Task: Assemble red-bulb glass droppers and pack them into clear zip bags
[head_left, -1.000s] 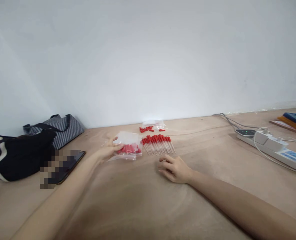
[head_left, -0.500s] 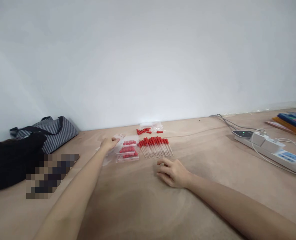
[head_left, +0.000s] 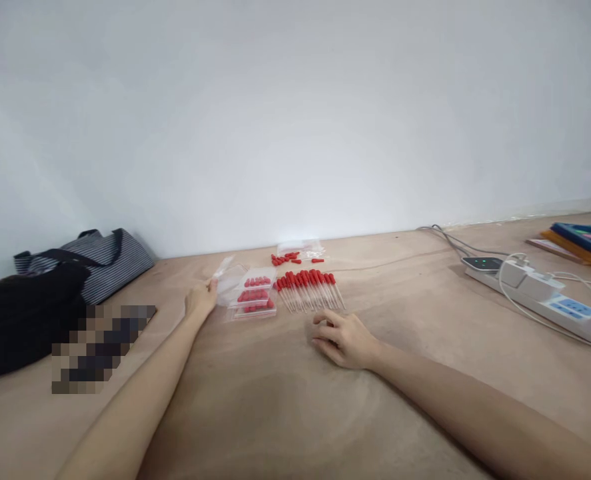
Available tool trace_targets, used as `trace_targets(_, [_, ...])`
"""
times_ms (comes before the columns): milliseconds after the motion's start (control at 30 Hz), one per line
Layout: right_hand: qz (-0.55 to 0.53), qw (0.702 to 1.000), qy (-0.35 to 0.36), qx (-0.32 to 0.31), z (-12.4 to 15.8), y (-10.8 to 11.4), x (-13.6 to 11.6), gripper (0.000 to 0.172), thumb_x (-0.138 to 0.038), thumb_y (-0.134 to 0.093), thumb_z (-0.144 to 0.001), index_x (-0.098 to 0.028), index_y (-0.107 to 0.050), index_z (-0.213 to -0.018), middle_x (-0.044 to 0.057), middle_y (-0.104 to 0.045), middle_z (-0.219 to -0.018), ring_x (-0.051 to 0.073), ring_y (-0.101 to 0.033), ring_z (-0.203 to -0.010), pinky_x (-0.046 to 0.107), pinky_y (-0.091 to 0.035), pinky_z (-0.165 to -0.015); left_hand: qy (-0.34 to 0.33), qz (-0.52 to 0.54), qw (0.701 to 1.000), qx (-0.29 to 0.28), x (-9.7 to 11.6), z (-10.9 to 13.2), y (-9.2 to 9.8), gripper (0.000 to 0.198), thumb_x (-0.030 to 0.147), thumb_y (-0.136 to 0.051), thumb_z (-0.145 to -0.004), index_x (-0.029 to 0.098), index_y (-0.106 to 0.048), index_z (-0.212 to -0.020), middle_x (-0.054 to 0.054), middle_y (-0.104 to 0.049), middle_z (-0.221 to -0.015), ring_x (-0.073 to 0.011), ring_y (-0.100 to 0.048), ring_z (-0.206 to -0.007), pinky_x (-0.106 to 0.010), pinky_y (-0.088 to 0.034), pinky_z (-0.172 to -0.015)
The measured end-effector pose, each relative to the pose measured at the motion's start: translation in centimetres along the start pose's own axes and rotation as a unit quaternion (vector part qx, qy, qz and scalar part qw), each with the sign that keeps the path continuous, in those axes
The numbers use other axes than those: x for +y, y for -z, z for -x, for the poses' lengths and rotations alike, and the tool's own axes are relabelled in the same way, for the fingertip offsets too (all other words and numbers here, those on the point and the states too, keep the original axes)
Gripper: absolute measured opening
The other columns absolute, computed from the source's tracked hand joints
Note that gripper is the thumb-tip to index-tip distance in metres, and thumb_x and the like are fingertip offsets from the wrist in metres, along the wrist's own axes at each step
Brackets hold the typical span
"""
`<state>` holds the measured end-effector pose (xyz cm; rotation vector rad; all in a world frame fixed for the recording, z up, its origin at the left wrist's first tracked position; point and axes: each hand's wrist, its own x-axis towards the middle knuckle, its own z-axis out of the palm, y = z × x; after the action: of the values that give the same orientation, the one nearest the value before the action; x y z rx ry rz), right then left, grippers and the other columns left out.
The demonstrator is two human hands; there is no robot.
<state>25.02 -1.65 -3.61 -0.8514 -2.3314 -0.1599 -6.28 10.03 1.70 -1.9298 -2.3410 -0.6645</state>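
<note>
My left hand (head_left: 200, 300) is closed, thumb and fingers pinching the edge of a clear plastic zip bag (head_left: 225, 279) that looks partly raised. Just right of it, several zip bags holding red rubber bulbs (head_left: 256, 295) lie overlapping. Beside those is a row of thin clear droppers with red bulbs (head_left: 310, 288), their tips pointing toward me. My right hand (head_left: 346, 339) rests on the table in front of the droppers, fingers loosely bent and apart, nothing in them. Loose red bulbs (head_left: 286, 258) lie farther back by another clear bag (head_left: 300, 246).
On the right stand a white power strip (head_left: 570, 307) with chargers and cables, and a dark device (head_left: 482, 264). Behind it are stacked colourful items (head_left: 582, 241). A striped bag (head_left: 110, 263), a black bag (head_left: 25, 320) and a pixelated object (head_left: 105, 347) lie left. A wall (head_left: 295, 120) rises behind.
My left hand has drawn back to the left and toward me, with the plastic bag lifted in its pinch. My right hand has stayed in place.
</note>
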Motion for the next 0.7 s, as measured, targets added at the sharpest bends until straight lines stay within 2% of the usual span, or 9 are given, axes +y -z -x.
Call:
trace_targets(100, [0.002, 0.999, -0.033, 0.019, 0.0, -0.1, 0.1, 0.016, -0.024, -0.044, -0.081, -0.02, -0.059, -0.081, 0.004, -0.058, -0.095, 0.007, -0.053, -0.059, 0.021, -0.036, -0.051, -0.053, 0.015, 0.998, 0.02, 0.5, 3.1, 1.0, 0.042, 0.031, -0.032, -0.085, 0.015, -0.052, -0.119, -0.008, -0.056, -0.119, -0.0248, -0.049, -0.111, -0.037, -0.038, -0.093])
trace_targets(133, [0.0, 0.998, -0.051, 0.03, 0.0, -0.2, 0.3, 0.015, -0.023, -0.045, -0.08, -0.02, -0.059, -0.082, 0.004, -0.058, -0.094, 0.008, -0.053, -0.061, 0.021, -0.037, -0.052, -0.099, 0.03, 0.995, 0.014, 0.7, 4.5, 1.1, 0.04, 0.033, -0.034, -0.085, 0.019, -0.053, -0.117, -0.003, -0.054, -0.122, -0.0199, -0.048, -0.114, -0.032, -0.037, -0.096])
trace_targets(167, [-0.005, 0.997, -0.072, 0.04, 0.0, -0.2, 0.4, 0.014, -0.022, -0.045, -0.08, -0.02, -0.059, -0.083, 0.004, -0.058, -0.093, 0.009, -0.054, -0.064, 0.021, -0.038, -0.054, -0.193, 0.066, 0.979, 0.006, 0.9, 6.1, 1.1, 0.041, 0.035, -0.034, -0.085, 0.017, -0.056, -0.114, -0.003, -0.054, -0.122, -0.0192, -0.047, -0.114, -0.032, -0.035, -0.099])
trace_targets(233, [-0.026, 0.993, -0.108, 0.051, -0.1, -0.3, 0.8, 0.014, -0.02, -0.047, -0.079, -0.019, -0.059, -0.085, 0.004, -0.059, -0.089, 0.012, -0.055, -0.07, 0.022, -0.04, -0.058, -0.333, 0.108, 0.935, -0.055, 1.4, 9.4, 0.9, 0.04, 0.038, -0.033, -0.086, 0.021, -0.057, -0.112, -0.001, -0.055, -0.121, -0.0185, -0.048, -0.113, -0.036, -0.035, -0.1])
trace_targets(300, [-0.054, 0.991, -0.116, 0.042, -0.1, -0.3, 1.1, 0.014, -0.018, -0.048, -0.078, -0.019, -0.059, -0.086, 0.005, -0.058, -0.086, 0.014, -0.054, -0.076, 0.024, -0.042, -0.063, -0.398, 0.111, 0.901, -0.129, 2.0, 12.1, 0.5, 0.038, 0.036, -0.033, -0.087, 0.023, -0.056, -0.113, -0.002, -0.055, -0.12, -0.018, -0.05, -0.112, -0.037, -0.038, -0.097])
trace_targets(367, [-0.075, 0.992, -0.097, 0.017, 0.0, 0.0, 1.3, 0.015, -0.017, -0.049, -0.078, -0.018, -0.061, -0.087, 0.005, -0.058, -0.083, 0.016, -0.052, -0.079, 0.026, -0.043, -0.068, -0.414, 0.094, 0.887, -0.18, 2.8, 13.7, 0.5, 0.04, 0.039, -0.037, -0.085, 0.022, -0.052, -0.118, -0.005, -0.05, -0.126, -0.0201, -0.047, -0.115, -0.039, -0.039, -0.096])
trace_targets(500, [-0.097, 0.993, -0.055, -0.032, 0.3, 0.7, 1.5, 0.016, -0.018, -0.049, -0.079, -0.018, -0.063, -0.087, 0.006, -0.058, -0.081, 0.017, -0.05, -0.08, 0.03, -0.043, -0.072, -0.423, 0.052, 0.882, -0.201, 4.8, 14.2, 1.1, 0.06, 0.052, -0.047, -0.078, 0.018, -0.042, -0.127, -0.011, -0.038, -0.135, -0.0268, -0.031, -0.125, -0.046, -0.029, -0.102])
trace_targets(600, [-0.11, 0.992, -0.045, -0.047, 0.6, 1.3, 1.6, 0.019, -0.02, -0.049, -0.08, -0.017, -0.063, -0.092, 0.007, -0.058, -0.085, 0.017, -0.05, -0.081, 0.031, -0.043, -0.073, -0.443, 0.034, 0.867, -0.225, 6.4, 14.0, 1.0, 0.066, 0.055, -0.043, -0.079, 0.017, -0.032, -0.132, -0.01, -0.028, -0.14, -0.0266, -0.021, -0.129, -0.049, -0.019, -0.105])
trace_targets(700, [-0.12, 0.99, -0.026, -0.064, 0.6, 1.6, 1.7, 0.022, -0.023, -0.049, -0.081, -0.018, -0.062, -0.098, 0.007, -0.059, -0.09, 0.017, -0.05, -0.083, 0.032, -0.043, -0.074, -0.44, 0.038, 0.86, -0.257, 7.2, 14.2, 0.1, 0.07, 0.055, -0.037, -0.082, 0.015, -0.019, -0.137, -0.011, -0.021, -0.142, -0.0242, -0.017, -0.131, -0.047, -0.016, -0.107])
